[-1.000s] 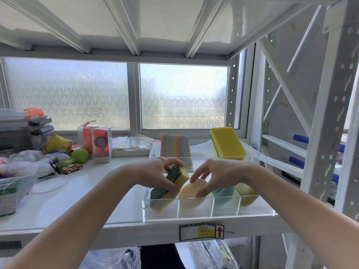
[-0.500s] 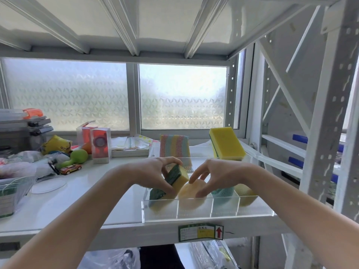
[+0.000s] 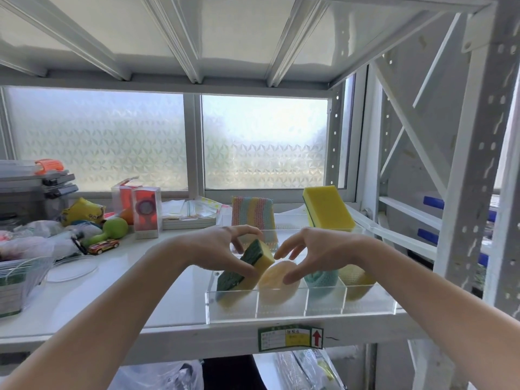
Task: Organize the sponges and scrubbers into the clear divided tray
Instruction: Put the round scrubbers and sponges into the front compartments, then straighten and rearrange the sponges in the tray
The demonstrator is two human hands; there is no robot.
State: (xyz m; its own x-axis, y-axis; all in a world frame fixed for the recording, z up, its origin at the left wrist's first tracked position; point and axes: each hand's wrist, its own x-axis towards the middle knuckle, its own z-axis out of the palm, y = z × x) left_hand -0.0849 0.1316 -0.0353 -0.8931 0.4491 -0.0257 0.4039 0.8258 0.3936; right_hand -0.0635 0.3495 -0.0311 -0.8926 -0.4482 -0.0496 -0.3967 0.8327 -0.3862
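A clear divided tray [image 3: 281, 306] stands at the shelf's front edge. In its left compartment a green-and-yellow sponge [image 3: 260, 253] leans tilted, and my left hand [image 3: 222, 247] grips it between thumb and fingers. Beside it sits a pale round sponge [image 3: 277, 278], which my right hand [image 3: 312, 250] touches with the thumb, fingers spread. A teal scrubber [image 3: 322, 278] and a yellow mesh scrubber [image 3: 356, 277] fill the two right compartments. At the tray's back stand a striped pastel scrubber [image 3: 253, 215] and a big yellow sponge [image 3: 327, 209].
Left on the white shelf [image 3: 126, 288] lie a toy car [image 3: 102, 246], a green toy [image 3: 115, 228], red boxes [image 3: 146, 212], plastic bags and a wire basket [image 3: 17, 280]. Metal rack posts [image 3: 472, 170] rise on the right. A window runs behind.
Both hands stay at the tray; my left hand has shifted slightly on the green-and-yellow sponge. Little else differs.
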